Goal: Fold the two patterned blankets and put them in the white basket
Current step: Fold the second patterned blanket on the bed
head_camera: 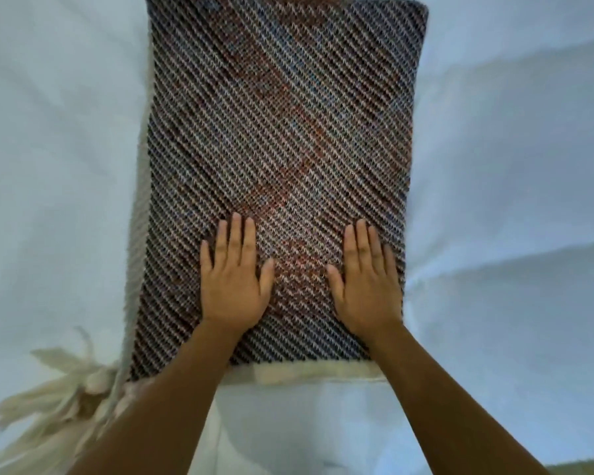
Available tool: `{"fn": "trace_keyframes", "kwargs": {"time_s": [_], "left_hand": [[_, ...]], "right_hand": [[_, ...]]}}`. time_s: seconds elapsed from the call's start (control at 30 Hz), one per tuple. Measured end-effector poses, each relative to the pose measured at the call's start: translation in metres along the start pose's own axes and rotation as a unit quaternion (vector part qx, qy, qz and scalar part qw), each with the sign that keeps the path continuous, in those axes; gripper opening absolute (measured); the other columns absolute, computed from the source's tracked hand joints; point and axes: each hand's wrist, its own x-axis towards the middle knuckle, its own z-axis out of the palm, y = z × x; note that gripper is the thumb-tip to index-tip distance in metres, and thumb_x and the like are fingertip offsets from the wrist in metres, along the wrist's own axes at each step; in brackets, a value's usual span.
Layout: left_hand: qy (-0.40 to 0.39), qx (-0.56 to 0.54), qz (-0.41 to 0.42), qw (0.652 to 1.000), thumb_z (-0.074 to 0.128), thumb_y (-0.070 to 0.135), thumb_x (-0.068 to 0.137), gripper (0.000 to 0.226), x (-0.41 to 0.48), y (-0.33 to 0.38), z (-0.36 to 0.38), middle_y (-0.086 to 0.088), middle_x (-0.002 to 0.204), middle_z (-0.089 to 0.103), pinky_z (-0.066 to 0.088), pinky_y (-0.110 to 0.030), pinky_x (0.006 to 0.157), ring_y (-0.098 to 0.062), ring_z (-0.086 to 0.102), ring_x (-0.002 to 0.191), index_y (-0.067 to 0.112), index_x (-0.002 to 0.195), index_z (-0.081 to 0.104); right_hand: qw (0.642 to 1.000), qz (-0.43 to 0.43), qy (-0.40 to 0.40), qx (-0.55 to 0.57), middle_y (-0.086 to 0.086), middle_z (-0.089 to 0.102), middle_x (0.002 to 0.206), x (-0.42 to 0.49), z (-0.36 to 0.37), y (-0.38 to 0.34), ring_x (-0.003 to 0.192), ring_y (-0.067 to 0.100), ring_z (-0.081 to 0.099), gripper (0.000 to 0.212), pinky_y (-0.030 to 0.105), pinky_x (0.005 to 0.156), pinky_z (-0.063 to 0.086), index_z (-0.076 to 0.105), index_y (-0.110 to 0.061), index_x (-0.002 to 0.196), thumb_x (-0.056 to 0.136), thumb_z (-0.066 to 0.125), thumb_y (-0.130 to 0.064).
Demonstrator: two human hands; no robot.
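A patterned blanket (282,132) with diagonal dark, blue and rust stripes lies folded into a tall rectangle on a white sheet. A cream border shows along its near and left edges. Cream tassels (59,382) spill from its near left corner. My left hand (234,279) lies flat on the blanket's near part, fingers straight and together. My right hand (366,282) lies flat beside it, a little to the right, fingers straight too. Neither hand holds anything. No second blanket and no white basket are in view.
The white sheet (511,200) covers the whole surface around the blanket, with soft creases on both sides. A sliver of another surface shows at the bottom right corner (590,466).
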Motion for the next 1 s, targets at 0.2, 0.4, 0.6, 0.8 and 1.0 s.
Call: {"fn": "trace_keyframes", "kwargs": {"time_s": [0.2, 0.4, 0.6, 0.8, 1.0], "left_hand": [[-0.028, 0.01, -0.102, 0.994, 0.008, 0.064, 0.084, 0.082, 0.004, -0.023, -0.008, -0.013, 0.156, -0.012, -0.014, -0.046, 0.111, -0.027, -0.014, 0.143, 0.015, 0.147, -0.012], [-0.008, 0.014, 0.087, 0.996, 0.016, 0.044, 0.093, 0.059, -0.032, 0.006, -0.002, -0.008, 0.154, 0.011, -0.001, -0.049, 0.113, -0.027, 0.015, 0.143, 0.016, 0.144, 0.007], [-0.026, -0.022, -0.029, 0.999, 0.012, 0.061, 0.085, 0.072, -0.024, -0.018, 0.002, -0.006, 0.153, -0.01, -0.012, -0.044, 0.111, -0.02, -0.014, 0.14, 0.026, 0.144, -0.009], [0.028, -0.029, 0.061, 0.997, 0.009, 0.06, 0.09, 0.067, 0.053, -0.03, -0.034, 0.006, 0.151, -0.012, -0.022, -0.041, 0.106, -0.011, -0.021, 0.137, 0.027, 0.146, -0.006], [0.011, 0.062, 0.195, 0.979, 0.0, 0.064, 0.084, 0.076, 0.176, 0.002, -0.063, -0.003, 0.158, -0.011, -0.018, -0.043, 0.108, -0.019, -0.015, 0.143, 0.022, 0.147, -0.011]], "right_hand": [[0.994, 0.103, 0.02, 0.021, 0.01, -0.002, 0.158, 0.0, -0.013, -0.009, 0.145, 0.026, -0.006, 0.071, 0.036, 0.115, -0.012, -0.002, -0.011, 0.148, 0.094, 0.019, -0.052], [0.99, -0.138, 0.017, -0.031, 0.012, 0.036, 0.148, -0.034, 0.003, -0.054, 0.137, 0.028, 0.031, 0.062, 0.05, 0.109, 0.022, 0.035, -0.005, 0.141, 0.089, 0.032, -0.039], [1.0, -0.002, -0.013, 0.002, 0.008, 0.001, 0.155, -0.018, 0.001, -0.034, 0.143, 0.021, -0.003, 0.072, 0.039, 0.115, -0.002, 0.001, -0.012, 0.147, 0.09, 0.017, -0.054], [0.984, -0.028, 0.137, 0.109, 0.02, 0.058, 0.106, 0.055, -0.063, -0.021, 0.098, 0.037, 0.052, 0.036, 0.047, 0.089, 0.047, 0.063, 0.001, 0.099, 0.085, 0.055, -0.032], [0.99, -0.114, 0.068, 0.047, 0.014, 0.011, 0.157, 0.173, -0.091, -0.03, 0.145, 0.03, 0.004, 0.065, 0.042, 0.117, 0.002, 0.017, -0.013, 0.148, 0.095, 0.036, -0.047]]}}
